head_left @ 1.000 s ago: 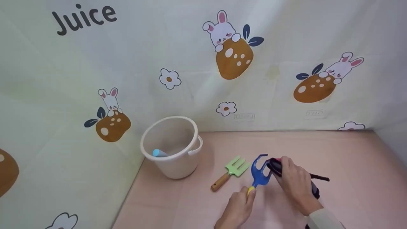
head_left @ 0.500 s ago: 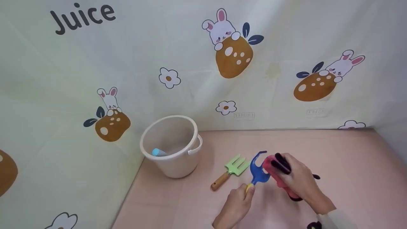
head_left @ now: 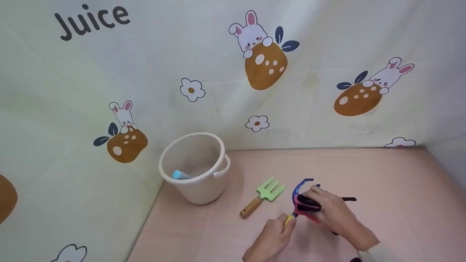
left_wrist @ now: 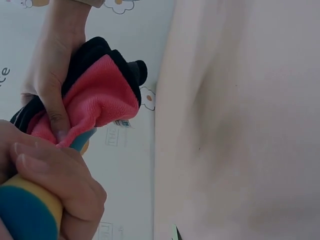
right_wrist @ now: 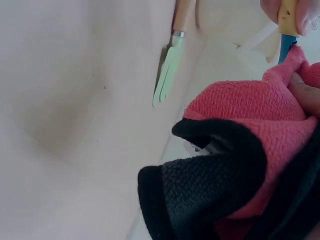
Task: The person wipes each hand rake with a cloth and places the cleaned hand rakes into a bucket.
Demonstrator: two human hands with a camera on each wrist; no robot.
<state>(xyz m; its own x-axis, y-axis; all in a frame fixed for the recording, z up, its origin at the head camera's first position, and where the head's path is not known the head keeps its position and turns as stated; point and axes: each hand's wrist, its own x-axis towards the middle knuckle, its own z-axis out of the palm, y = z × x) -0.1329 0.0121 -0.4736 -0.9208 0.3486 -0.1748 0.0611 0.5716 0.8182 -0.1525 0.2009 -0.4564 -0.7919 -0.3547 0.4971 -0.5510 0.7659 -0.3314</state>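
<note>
A blue garden hand tool (head_left: 297, 190) with curved prongs and a yellow handle is held up over the pink surface. My left hand (head_left: 270, 235) grips its handle (left_wrist: 31, 207). Wrapped against the base of the blue head is a pink and dark grey cloth (head_left: 307, 209), which my right hand (head_left: 333, 211) holds and presses on the tool. In the right wrist view the cloth (right_wrist: 250, 115) hangs in folds, its pink corner at the neck of the tool. Part of the blue head is hidden behind the cloth and the right fingers.
To the left of my hands a light green hand fork (head_left: 263, 196) with a wooden handle lies on the pink surface (head_left: 400, 189). Behind it at the left stands a white bucket (head_left: 204, 191) with a light blue cylindrical end (head_left: 181, 174) inside. Printed fabric walls (head_left: 313, 120) enclose the surface.
My right hand has moved the cloth left and down, from the prongs toward the neck of the blue tool. The left hand keeps its grip on the handle with little movement.
</note>
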